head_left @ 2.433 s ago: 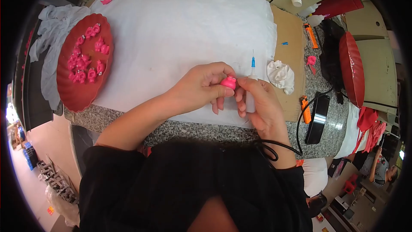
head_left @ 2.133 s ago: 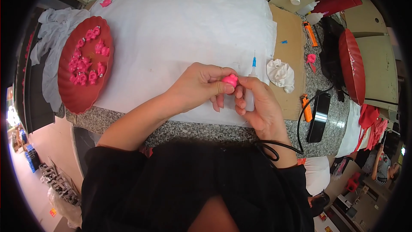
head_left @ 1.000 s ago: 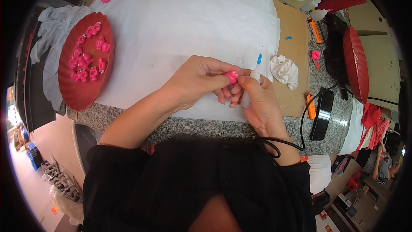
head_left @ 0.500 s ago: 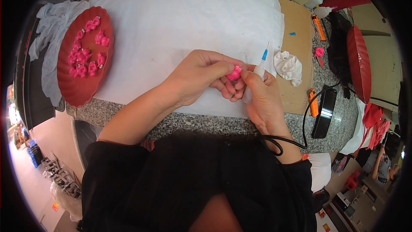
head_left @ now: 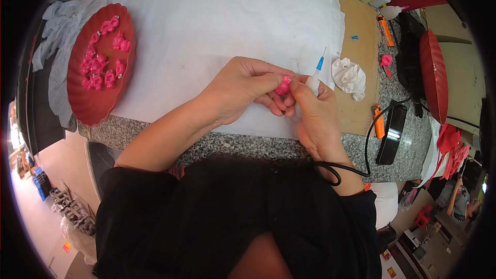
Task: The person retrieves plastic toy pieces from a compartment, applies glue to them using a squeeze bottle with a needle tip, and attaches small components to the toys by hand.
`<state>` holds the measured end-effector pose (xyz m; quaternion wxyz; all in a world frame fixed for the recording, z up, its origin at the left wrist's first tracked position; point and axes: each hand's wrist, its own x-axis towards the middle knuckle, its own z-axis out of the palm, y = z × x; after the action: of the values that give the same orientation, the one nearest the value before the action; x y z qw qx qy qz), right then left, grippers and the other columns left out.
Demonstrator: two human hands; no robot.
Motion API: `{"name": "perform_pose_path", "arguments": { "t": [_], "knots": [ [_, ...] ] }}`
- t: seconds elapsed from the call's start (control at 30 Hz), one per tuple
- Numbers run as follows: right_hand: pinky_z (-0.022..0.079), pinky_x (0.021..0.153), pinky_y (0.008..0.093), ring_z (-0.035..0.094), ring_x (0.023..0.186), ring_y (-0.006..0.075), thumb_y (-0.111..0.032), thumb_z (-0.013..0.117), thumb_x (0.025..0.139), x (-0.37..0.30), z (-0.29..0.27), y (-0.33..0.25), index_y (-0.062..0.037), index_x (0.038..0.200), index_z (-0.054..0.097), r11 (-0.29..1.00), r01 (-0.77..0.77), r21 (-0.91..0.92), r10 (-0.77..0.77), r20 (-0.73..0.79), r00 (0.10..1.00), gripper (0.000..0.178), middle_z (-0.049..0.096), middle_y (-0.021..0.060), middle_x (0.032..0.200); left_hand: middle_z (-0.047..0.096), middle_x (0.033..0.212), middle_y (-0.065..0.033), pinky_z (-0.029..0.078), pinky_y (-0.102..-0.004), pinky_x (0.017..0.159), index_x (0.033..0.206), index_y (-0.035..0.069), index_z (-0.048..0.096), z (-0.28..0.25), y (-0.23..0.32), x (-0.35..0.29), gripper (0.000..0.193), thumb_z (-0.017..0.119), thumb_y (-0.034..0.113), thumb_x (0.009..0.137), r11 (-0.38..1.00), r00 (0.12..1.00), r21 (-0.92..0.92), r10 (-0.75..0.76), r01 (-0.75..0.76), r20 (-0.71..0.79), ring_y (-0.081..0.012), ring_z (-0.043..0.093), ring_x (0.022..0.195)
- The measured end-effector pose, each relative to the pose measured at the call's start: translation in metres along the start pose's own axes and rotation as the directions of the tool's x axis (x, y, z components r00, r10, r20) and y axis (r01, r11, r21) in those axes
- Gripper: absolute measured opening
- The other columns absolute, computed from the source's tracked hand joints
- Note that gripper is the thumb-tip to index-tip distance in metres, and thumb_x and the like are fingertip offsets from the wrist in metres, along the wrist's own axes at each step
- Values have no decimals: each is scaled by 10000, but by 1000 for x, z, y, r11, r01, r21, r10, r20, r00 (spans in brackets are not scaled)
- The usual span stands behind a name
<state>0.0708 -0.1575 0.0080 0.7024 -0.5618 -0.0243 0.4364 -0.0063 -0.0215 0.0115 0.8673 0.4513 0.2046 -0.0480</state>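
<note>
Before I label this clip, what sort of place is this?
Likely a small factory or craft workshop: a red tray holds many pink figures, and the right hand grips a needle-tipped bottle.

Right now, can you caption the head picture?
Left grip on a pink figurine, right grip on a needle-tipped bottle.

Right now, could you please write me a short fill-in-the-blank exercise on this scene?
1. The small figure in the left hand is coloured ____.
2. The needle hub on the bottle in the right hand is coloured ____.
3. The red dish bearing similar figures lies on the person's ____ side.

Missing words: pink; blue; left.
</note>
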Motion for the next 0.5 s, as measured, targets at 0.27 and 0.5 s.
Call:
{"name": "perform_pose_path", "arguments": {
  "t": [0.27,0.5],
  "knots": [
    [432,467,259,524,539,120,-132,581,824,1,-2,-4,11,842,577,994,-60,97,59,10,998,144,561,52,650,595,757,-104,483,-224,472,1017,-50,575,-4,4,2,252,515,156,884,996,997,60,-64,63,31,-129,580,602],
    [424,452,268,531,539,127,-128,580,821,2,-2,-8,12,876,573,992,-117,44,116,26,993,150,573,57,667,530,689,-46,422,-209,419,901,-23,552,-12,7,4,162,549,135,865,962,998,271,-56,44,37,-90,481,539]
  ]
}}
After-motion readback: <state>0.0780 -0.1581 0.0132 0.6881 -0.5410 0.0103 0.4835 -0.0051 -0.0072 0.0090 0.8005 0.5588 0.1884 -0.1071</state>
